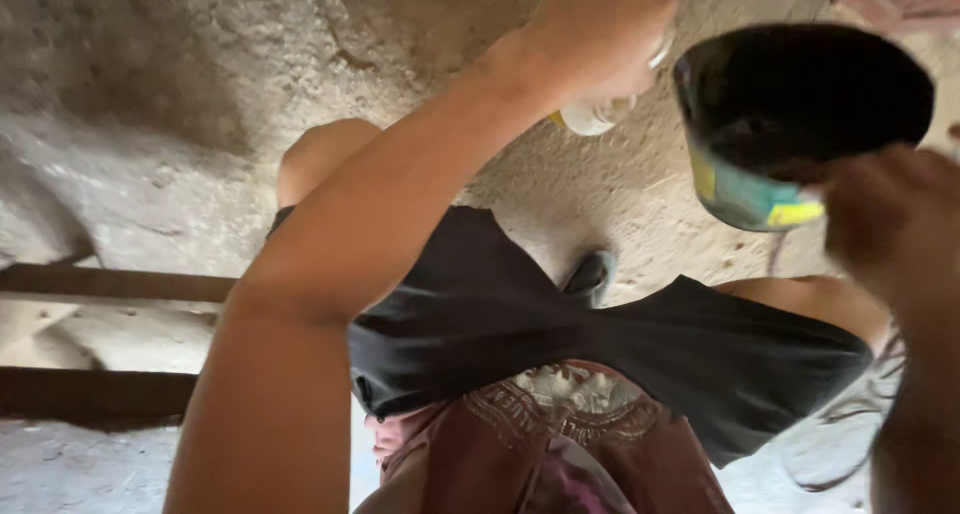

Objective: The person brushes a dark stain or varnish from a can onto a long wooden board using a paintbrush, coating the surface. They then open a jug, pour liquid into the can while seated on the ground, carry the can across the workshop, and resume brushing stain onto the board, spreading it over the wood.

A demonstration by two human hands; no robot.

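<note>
A dark round container (pixel 800 124) is held up at the right of the view, tilted so that its black open mouth faces the camera, which lets the inside be looked into. It is gripped at its lower rim by the right hand (pixel 890 224), whose fingers are closed on the edge. A printed label is wrapped round the container's wall: a teal band with yellow patches at the left and at the bottom edge.

The left hand (pixel 590 34) is raised across the scene, just left of the container, and is closed round a small whitish bottle (pixel 595 116) with a touch of yellow at its left; only its lower end is shown.

Below, black shorts (pixel 480 314), a maroon shirt (pixel 560 444) and one dark shoe (pixel 590 276) are seen above a rough concrete floor (pixel 170 104).
</note>
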